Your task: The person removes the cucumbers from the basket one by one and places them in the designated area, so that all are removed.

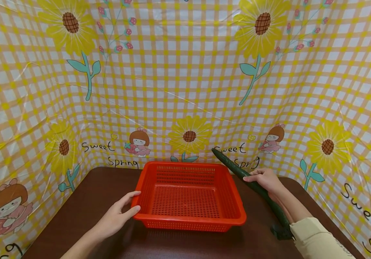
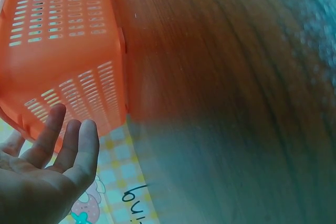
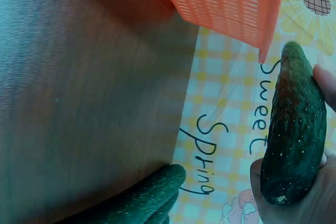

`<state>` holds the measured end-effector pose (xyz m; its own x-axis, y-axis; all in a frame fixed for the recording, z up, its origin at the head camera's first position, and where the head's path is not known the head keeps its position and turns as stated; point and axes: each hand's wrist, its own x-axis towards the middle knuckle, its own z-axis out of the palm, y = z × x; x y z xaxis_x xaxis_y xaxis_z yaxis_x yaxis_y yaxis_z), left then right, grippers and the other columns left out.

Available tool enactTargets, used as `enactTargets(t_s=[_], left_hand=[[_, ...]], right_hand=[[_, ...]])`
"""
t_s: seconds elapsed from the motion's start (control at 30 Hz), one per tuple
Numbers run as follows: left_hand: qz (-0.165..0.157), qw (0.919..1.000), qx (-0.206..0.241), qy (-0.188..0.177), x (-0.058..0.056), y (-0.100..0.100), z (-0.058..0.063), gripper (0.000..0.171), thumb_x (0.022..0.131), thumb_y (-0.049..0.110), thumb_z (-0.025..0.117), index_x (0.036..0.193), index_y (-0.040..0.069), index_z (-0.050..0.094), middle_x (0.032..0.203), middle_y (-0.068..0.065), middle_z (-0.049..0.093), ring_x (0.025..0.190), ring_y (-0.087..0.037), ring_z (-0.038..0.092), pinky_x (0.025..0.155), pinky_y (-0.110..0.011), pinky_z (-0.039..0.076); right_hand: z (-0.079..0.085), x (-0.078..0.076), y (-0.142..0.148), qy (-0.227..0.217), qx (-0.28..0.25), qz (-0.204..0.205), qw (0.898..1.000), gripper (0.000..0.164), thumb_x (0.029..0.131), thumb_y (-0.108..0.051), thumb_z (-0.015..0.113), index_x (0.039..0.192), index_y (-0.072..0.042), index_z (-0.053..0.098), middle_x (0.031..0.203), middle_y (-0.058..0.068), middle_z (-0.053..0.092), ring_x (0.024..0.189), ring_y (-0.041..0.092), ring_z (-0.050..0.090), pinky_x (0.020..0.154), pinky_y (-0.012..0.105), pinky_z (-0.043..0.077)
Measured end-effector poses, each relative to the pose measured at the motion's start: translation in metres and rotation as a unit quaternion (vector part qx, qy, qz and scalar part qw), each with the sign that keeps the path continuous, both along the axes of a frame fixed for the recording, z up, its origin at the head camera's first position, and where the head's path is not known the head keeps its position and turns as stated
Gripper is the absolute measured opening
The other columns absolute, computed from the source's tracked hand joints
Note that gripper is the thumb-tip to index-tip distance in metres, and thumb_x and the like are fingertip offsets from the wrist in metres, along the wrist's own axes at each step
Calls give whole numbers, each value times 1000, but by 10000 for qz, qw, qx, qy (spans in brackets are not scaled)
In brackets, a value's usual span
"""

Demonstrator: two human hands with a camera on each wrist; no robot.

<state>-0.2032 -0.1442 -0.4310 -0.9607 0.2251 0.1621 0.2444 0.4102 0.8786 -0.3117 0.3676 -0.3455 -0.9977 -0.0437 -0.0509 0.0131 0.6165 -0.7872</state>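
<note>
A long dark green cucumber (image 1: 231, 166) slants up and leftward in the head view, its far end near the basket's back right corner. My right hand (image 1: 264, 181) grips it partway along, beside the basket. Seen from the right wrist, the held cucumber (image 3: 296, 129) points end-on toward the camera. My left hand (image 1: 118, 214) touches the left rim of a red plastic basket (image 1: 190, 218). Its fingers (image 2: 88, 137) look spread and relaxed against the basket's outer side. The basket's inside shows only its slotted floor and walls.
More cucumbers (image 3: 136, 203) lie on the dark wooden table (image 1: 104, 180), right of the basket; in the head view the forearm partly hides them (image 1: 280, 232). A checked, flower-printed cloth (image 1: 185, 90) encloses the table at the back and sides.
</note>
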Motion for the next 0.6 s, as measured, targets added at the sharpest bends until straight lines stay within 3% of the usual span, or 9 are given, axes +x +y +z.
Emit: enactTargets(t_s=[0.07, 0.2, 0.4, 0.6], left_hand=[[12, 10000, -8, -5, -1, 0, 0, 51, 99, 30, 65, 146, 18, 48, 122, -6, 67, 117, -24, 59, 89, -30, 49], [-14, 10000, -51, 41, -1, -1, 1, 52, 99, 30, 65, 146, 17, 48, 121, -7, 68, 116, -24, 59, 90, -32, 48], [-94, 9997, -115, 194, -1, -1, 4, 50, 100, 28, 64, 146, 16, 48, 122, -11, 67, 116, -26, 58, 89, -38, 48], [-129, 9998, -16, 129, 0, -1, 4, 51, 99, 28, 65, 146, 16, 48, 123, -11, 67, 116, -27, 58, 88, -34, 48]], right_hand=[[-4, 2, 3, -7, 2, -167, 9999, 57, 89, -36, 74, 125, 7, 63, 144, 33, 45, 135, 51, 36, 107, 60, 37], [-10, 5, 8, -85, -2, -365, 9993, 67, 90, -38, 73, 133, 11, 57, 148, 34, 41, 138, 53, 30, 110, 62, 32], [-18, 11, 16, -104, -175, -630, 9978, 62, 90, -39, 74, 128, 9, 61, 147, 33, 42, 136, 52, 33, 108, 62, 34], [-33, 17, 21, 78, -248, -906, 9956, 46, 89, -33, 75, 111, 7, 70, 141, 32, 49, 129, 49, 41, 104, 58, 40]])
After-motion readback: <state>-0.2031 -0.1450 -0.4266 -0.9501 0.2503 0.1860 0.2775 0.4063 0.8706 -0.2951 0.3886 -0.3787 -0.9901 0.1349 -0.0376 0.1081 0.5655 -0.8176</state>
